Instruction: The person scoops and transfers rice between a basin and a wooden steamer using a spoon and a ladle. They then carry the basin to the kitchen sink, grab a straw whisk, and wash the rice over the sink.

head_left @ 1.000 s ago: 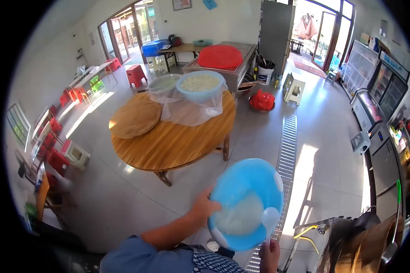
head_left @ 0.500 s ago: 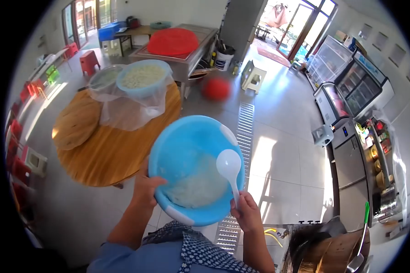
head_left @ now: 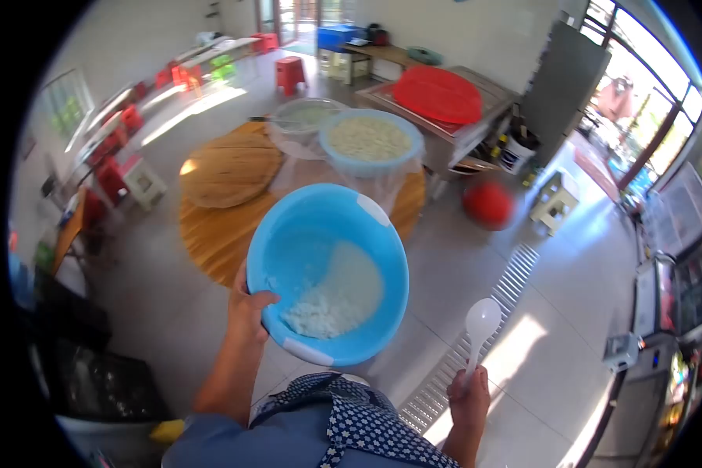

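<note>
Both hands grip: at five o'clock the right hand [head_left: 468, 396] holds a white ladle [head_left: 483, 318]; at eight the left hand [head_left: 249, 313] clasps the rim of a tilted blue basin [head_left: 308, 222], mid-view. This looks like carrying; any next move calls for steady support. Farther, at twelve, stands a filled bowl [head_left: 373, 167].

Left hand [head_left: 249, 310]: grips rim of tilted blue basin [head_left: 288, 234]
Right hand [head_left: 469, 394]: holds white spoon [head_left: 483, 316], bowl end up, apart from basin
White clumps [head_left: 327, 316]: inside basin, right of left hand
Round wooden surface [head_left: 220, 238]: beyond left hand
</note>
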